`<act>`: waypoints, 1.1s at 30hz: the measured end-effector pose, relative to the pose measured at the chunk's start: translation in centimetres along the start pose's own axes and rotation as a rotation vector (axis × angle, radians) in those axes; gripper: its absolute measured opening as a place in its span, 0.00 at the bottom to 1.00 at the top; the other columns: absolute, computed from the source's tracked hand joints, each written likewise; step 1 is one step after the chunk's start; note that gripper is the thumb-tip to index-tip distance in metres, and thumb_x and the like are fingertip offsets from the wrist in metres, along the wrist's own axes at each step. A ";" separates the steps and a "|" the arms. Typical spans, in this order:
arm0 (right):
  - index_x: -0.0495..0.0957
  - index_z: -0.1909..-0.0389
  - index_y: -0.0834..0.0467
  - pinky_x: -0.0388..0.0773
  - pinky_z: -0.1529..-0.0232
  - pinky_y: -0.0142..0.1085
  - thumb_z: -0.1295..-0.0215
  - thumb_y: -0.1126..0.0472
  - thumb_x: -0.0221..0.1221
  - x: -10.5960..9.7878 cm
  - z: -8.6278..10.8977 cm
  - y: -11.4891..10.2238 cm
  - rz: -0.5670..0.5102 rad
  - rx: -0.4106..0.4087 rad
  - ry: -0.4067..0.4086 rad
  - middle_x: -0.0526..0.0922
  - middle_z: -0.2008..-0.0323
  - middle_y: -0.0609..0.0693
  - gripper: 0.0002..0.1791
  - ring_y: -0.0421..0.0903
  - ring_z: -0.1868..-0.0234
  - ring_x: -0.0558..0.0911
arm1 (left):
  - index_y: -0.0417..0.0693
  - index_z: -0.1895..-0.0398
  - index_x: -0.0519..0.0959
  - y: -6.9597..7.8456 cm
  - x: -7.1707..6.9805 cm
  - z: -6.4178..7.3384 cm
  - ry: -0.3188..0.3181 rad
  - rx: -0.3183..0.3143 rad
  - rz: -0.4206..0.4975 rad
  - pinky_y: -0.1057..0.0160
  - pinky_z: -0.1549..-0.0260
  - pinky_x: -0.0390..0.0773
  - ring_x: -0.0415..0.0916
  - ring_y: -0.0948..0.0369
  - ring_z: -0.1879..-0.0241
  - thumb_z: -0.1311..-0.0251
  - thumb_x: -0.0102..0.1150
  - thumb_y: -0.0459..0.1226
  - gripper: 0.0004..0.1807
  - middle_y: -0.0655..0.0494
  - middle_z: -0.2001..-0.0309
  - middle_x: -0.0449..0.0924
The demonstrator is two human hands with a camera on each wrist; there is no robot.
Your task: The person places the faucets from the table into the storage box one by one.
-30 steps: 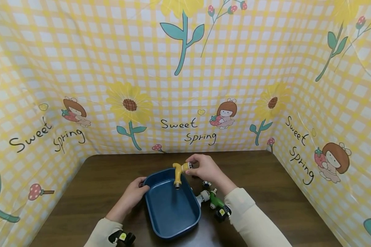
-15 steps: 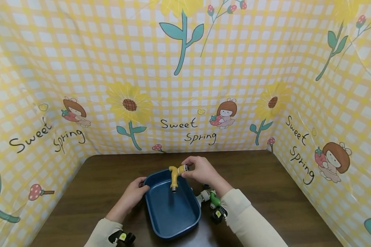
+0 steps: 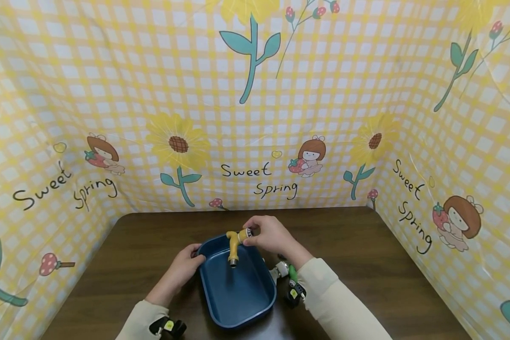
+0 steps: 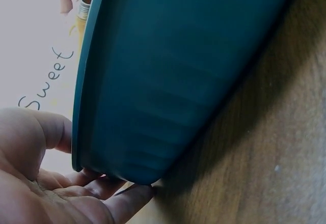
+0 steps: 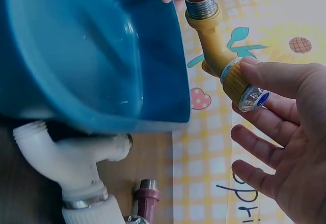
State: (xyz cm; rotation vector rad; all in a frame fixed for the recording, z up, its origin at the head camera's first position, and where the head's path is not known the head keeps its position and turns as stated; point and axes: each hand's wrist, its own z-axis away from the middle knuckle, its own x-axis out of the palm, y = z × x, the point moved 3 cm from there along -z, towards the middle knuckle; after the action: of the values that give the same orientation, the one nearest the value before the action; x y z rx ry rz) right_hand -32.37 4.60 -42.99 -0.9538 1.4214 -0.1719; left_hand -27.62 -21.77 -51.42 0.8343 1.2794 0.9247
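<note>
A dark blue rectangular tub (image 3: 240,297) sits on the brown table. At its far left corner my left hand (image 3: 181,265) grips the rim, thumb over the edge and fingers against the outside wall (image 4: 147,91). My right hand (image 3: 274,236) pinches a yellow water tap (image 3: 233,248) by its knob end, between thumb and fingers. The tap hangs over the far part of the tub, its threaded metal end pointing down. In the right wrist view, the other fingers spread free below the yellow tap (image 5: 216,51).
Right of the tub lie a white tap (image 3: 282,269) and a green tap (image 3: 292,272), the latter partly hidden by the right wrist. A dark red tap (image 5: 147,196) shows in the right wrist view. A yellow checked cloth (image 3: 255,123) hangs around the table (image 3: 391,283).
My right hand has moved left with the yellow tap, carrying it farther over the tub and slightly nearer. The left hand and the tub have stayed still.
</note>
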 end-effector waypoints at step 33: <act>0.85 0.54 0.46 0.79 0.52 0.39 0.43 0.48 0.74 2.6 -0.8 -2.4 0.100 0.013 -0.088 0.86 0.59 0.40 0.17 0.37 0.61 0.79 | 0.31 0.31 0.68 -0.1 0.1 -0.2 0.006 -0.017 -0.025 0.51 0.44 0.77 0.76 0.51 0.44 0.31 0.51 0.34 0.27 0.36 0.38 0.77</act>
State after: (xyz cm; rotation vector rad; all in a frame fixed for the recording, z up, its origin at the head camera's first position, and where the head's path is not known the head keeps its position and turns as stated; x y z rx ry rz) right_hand -31.56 1.07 -43.34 -0.8673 1.3821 -0.0639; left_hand -27.79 -21.73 -51.57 0.8013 1.2828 0.9178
